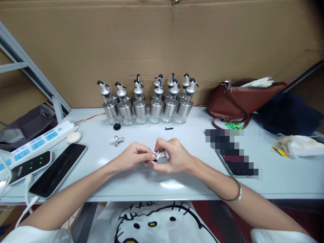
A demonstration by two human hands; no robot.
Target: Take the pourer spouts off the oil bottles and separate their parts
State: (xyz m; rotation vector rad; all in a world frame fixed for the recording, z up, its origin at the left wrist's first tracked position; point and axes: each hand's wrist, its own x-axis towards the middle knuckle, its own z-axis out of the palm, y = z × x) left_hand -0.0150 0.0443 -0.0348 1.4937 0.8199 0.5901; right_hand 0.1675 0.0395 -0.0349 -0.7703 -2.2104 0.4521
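Close together over the front middle of the table, my two hands are on one pourer spout point(162, 155), silver with a black part at its left end. My left hand point(134, 156) pinches the black end between thumb and finger. My right hand point(176, 156) is closed around the silver body. Just behind the hands lies a small black lever point(169, 128). To the left rest a second silver spout point(116, 140), without a black lever, and a round black stopper point(116, 126). Several glass-and-steel oil bottles point(156, 108) stand in rows behind, topped with pourers.
At left are a power strip point(37, 143), a large phone point(59, 170), a black device with green lights point(30, 167) and a white round case point(74, 137). At right sit a brown bag point(235, 98), a partly pixelated phone point(238, 168) and a crumpled wrapper point(303, 145). Cardboard point(162, 40) stands behind.
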